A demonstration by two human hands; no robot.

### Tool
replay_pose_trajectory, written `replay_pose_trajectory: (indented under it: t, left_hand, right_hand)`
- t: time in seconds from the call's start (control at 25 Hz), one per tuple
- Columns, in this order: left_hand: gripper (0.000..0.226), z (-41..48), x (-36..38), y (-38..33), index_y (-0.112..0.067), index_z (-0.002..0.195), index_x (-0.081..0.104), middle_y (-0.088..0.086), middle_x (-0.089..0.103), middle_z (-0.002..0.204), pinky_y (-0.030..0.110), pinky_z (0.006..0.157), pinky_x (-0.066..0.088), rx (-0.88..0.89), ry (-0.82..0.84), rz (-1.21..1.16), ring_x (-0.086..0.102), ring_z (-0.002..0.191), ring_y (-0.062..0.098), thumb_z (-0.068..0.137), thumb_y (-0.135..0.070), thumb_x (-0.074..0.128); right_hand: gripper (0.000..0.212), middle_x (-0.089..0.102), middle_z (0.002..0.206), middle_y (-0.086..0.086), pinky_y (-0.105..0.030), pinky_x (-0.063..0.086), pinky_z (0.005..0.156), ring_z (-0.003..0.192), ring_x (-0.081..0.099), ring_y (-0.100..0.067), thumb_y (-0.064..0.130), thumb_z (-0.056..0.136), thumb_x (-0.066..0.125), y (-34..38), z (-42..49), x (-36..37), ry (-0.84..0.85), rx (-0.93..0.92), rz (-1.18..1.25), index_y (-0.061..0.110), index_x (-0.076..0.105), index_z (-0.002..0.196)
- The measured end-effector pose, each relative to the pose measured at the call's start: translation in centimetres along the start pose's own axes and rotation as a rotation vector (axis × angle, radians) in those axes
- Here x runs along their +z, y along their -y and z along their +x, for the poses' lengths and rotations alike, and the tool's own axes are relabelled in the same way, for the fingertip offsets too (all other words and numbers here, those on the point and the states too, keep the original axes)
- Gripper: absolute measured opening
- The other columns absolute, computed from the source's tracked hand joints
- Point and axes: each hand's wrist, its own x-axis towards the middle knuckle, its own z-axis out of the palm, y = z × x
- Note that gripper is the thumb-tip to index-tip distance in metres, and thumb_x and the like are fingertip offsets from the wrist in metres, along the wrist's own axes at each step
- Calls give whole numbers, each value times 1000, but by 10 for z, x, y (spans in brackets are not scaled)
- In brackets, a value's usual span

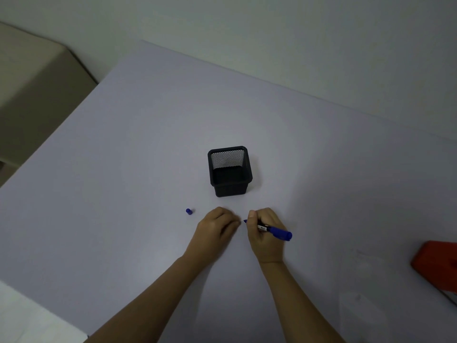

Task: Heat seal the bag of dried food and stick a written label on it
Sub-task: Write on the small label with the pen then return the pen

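Note:
My right hand [265, 232] grips a blue marker [278, 231] with its tip pointing left, down at the pale table [123, 194]. My left hand [217, 227] rests fingers-down just left of that tip, pressing on something small and white that its fingers mostly hide. The marker's blue cap [189, 211] lies on the table to the left of my left hand. No bag of dried food is in view.
A black mesh pen holder [230, 170] stands just beyond my hands with nothing visible inside. A red object [437, 268] sits at the right edge of the view. A beige surface [32, 78] lies past the table's far left corner.

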Motion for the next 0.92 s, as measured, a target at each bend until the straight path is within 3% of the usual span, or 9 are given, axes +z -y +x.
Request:
replay_pose_trajectory:
  t: [0.12, 0.28, 0.44, 0.56, 0.64, 0.76, 0.92]
  left_hand:
    - [29, 6, -2, -2, -5, 87, 71, 9, 70, 83, 20, 72, 48, -31, -4, -32, 64, 74, 19, 87, -26, 50]
    - [14, 10, 3, -6, -4, 83, 69, 11, 68, 77, 34, 66, 55, -85, -18, 9, 60, 68, 20, 84, -14, 59]
    - [17, 3, 12, -9, -5, 98, 66, 8, 67, 87, 21, 69, 46, -132, -104, -3, 57, 73, 14, 82, -11, 66]
    - [14, 0, 15, -7, -6, 91, 69, 8, 64, 82, 14, 67, 43, -83, -126, 43, 59, 69, 16, 84, -16, 63]
    - [24, -2, 12, -3, -8, 89, 71, 7, 62, 79, 13, 66, 43, -42, -123, 61, 59, 67, 15, 86, -25, 54]
    - [30, -1, 7, 2, -12, 89, 74, 5, 62, 77, 24, 65, 46, -22, -107, 75, 58, 69, 16, 86, -31, 50]
    - [32, 2, 5, 7, -21, 90, 76, -2, 64, 77, 39, 65, 48, -107, -113, 29, 57, 73, 12, 83, -42, 53]
  right_hand:
    - [53, 50, 51, -12, -11, 38, 52, 56, 39, -9, 42, 95, 36, -1, 0, 0, -6, -15, -7, 5, 46, 58]
    - [59, 52, 52, -12, -5, 38, 55, 59, 46, -17, 43, 95, 35, -1, 1, -2, -12, -7, 0, 0, 49, 57]
    - [57, 53, 53, -11, 1, 37, 57, 59, 43, -7, 42, 95, 34, 0, -1, -1, 34, -17, -12, 2, 51, 59]
    - [54, 53, 55, -6, 3, 36, 59, 60, 44, 5, 43, 95, 35, 1, -1, -1, 64, 4, 1, 4, 52, 61]
    - [53, 52, 56, -3, 4, 36, 60, 61, 46, 10, 42, 94, 37, 2, -1, -1, 77, 8, 15, 4, 53, 60]
    - [49, 49, 58, 1, 3, 36, 59, 61, 47, 15, 39, 92, 42, 2, 0, 0, 86, 32, 43, 4, 53, 60]
    - [35, 55, 55, -10, 3, 37, 59, 62, 49, 12, 25, 87, 49, 0, 0, 1, 76, 54, 31, 3, 54, 60]
